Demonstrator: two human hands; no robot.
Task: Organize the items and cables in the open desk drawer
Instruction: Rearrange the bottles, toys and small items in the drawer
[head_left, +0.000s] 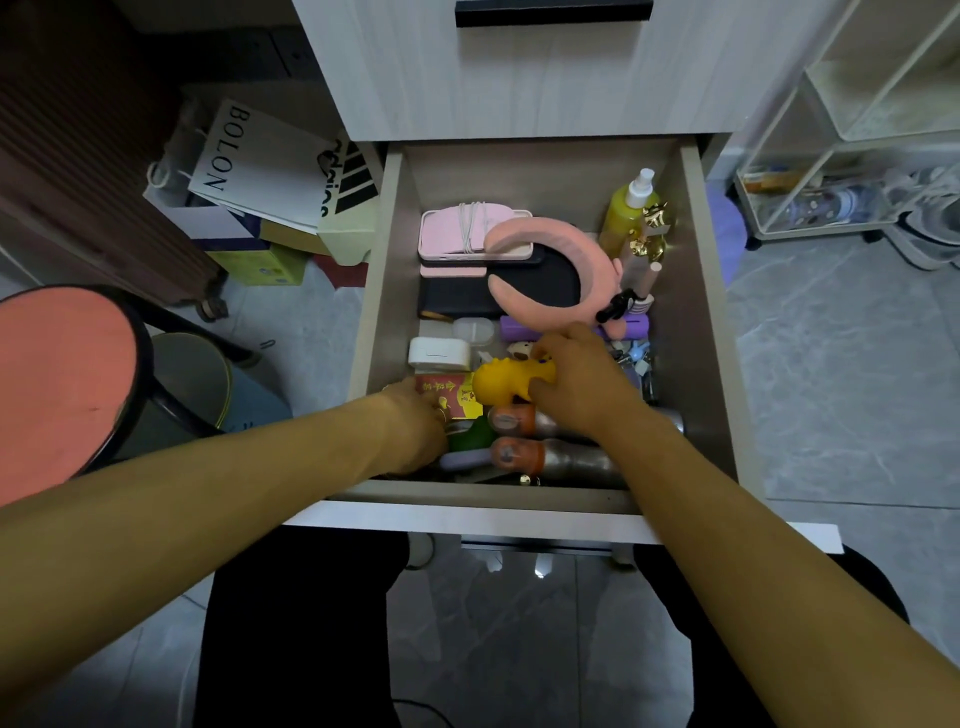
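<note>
While both bare forearms reach down into the open grey-lined desk drawer (387, 249), the right hand (576, 382) curls its fingers around a soft yellow rubber toy (506, 382) near the drawer's front middle. The left hand (415, 423) lies at the front left corner, its fingers bent down among the clutter and touching a red packet printed with gold Chinese characters (447, 392); whether it actually grips anything cannot be told, since the fingertips are hidden.

Just in front of the toy lie two silvery bottles with orange collars (550, 452), side by side on their sides, with a small lilac tube (462, 460) beside the nearer one. Behind the hands sit a white rounded case (439, 353), a clear plastic pillbox (472, 330) and a purple oblong case (519, 327). Farther back, a padded pink headband (561, 270) rests on a black flat pouch (519, 291), next to a pink phone case wrapped with a coiled white cable (472, 231). A yellow-green spray bottle with a white nozzle (628, 213) stands in the back right corner, a shiny gold ornament (652, 234) just beside it.

On the floor to the left of the cabinet lean a white paper bag lettered "BOLON" (260, 161) and a pale bag bearing a partly hidden Adidas stripe logo (353, 187). A round salmon-pink stool seat (62, 379) shows at the left edge.
</note>
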